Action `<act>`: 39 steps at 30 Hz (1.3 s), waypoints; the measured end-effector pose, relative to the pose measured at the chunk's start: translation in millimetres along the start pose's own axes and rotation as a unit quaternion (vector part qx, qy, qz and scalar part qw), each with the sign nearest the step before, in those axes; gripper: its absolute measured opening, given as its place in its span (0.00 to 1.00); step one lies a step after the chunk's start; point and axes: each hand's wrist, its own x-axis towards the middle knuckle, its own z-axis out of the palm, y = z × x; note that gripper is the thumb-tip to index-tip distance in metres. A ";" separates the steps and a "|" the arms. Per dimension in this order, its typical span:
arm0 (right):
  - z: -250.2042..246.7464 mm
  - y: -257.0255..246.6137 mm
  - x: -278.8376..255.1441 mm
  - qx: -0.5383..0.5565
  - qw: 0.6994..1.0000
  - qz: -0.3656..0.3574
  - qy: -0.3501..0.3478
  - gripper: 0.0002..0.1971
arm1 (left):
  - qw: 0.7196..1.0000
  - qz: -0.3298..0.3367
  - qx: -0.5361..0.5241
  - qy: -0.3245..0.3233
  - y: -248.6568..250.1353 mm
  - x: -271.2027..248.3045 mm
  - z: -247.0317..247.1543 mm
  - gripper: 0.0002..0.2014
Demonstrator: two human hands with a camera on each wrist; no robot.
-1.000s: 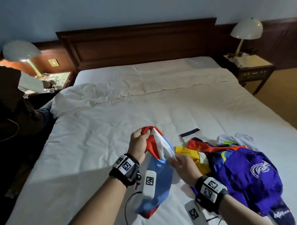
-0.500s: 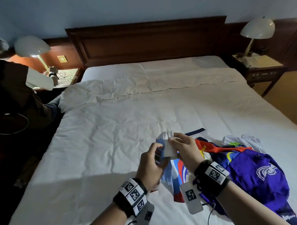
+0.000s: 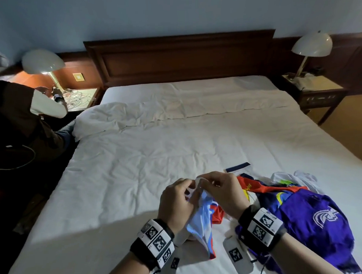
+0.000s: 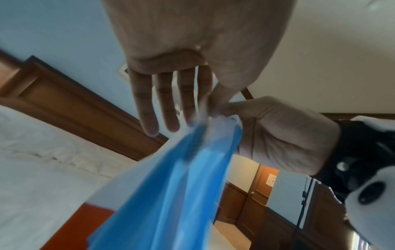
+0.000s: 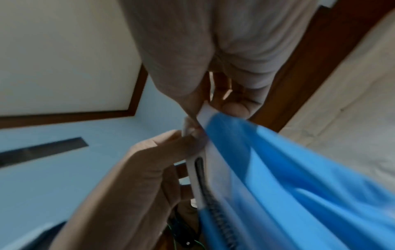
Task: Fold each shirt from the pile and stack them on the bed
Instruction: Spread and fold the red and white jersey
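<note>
A light blue, white and red shirt (image 3: 201,224) hangs from both hands over the near part of the white bed (image 3: 126,169). My left hand (image 3: 176,200) pinches its white top edge (image 5: 193,132) between thumb and forefinger, with the other fingers (image 4: 147,110) straight. Right beside it, my right hand (image 3: 225,192) pinches the same edge (image 5: 210,112). The blue cloth (image 4: 171,194) falls away below the fingers. The pile of shirts (image 3: 280,195) lies to the right, with a purple shirt (image 3: 314,220) on top.
A person in dark clothes (image 3: 15,122) stands at the bed's left side by a nightstand with a lit lamp (image 3: 42,61). Another lamp (image 3: 312,44) stands on the right nightstand. A rumpled duvet fold (image 3: 134,116) lies below the wooden headboard (image 3: 181,57).
My hands came together on the shirt's white top edge. The left hand let go of the raised red part, and the shirt now hangs between the wrists.
</note>
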 end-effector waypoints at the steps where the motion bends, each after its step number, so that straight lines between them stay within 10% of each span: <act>1: -2.5 -1.3 1.5 -0.052 0.998 -0.021 -0.006 0.07 | 1.000 -0.003 -0.017 0.005 1.1 1.7 -0.5 0.16; 8: -11.7 29.3 7.4 -0.200 0.979 -0.046 0.018 0.11 | 0.989 -0.068 -0.132 -0.001 14.3 22.8 -20.8 0.12; 13: -3.5 17.8 13.8 -0.200 0.976 -0.075 0.035 0.11 | 0.998 0.024 -0.023 -0.054 22.2 34.7 -26.8 0.02; 18: -18.4 51.1 23.8 -0.326 0.942 0.057 0.062 0.10 | 0.993 0.042 0.023 0.104 27.6 58.9 -65.2 0.08; 24: -44.2 74.8 31.4 -0.151 0.977 0.090 0.125 0.15 | 0.967 -0.101 0.089 0.216 -27.8 80.8 -137.7 0.03; 32: 7.4 -6.2 54.8 -0.024 0.999 -0.032 0.033 0.09 | 0.984 -0.047 -0.068 -0.156 12.2 48.9 -50.6 0.20; 39: 3.5 20.1 47.9 -0.116 0.987 -0.091 0.063 0.02 | 0.996 -0.060 0.000 -0.071 0.8 62.2 -52.5 0.07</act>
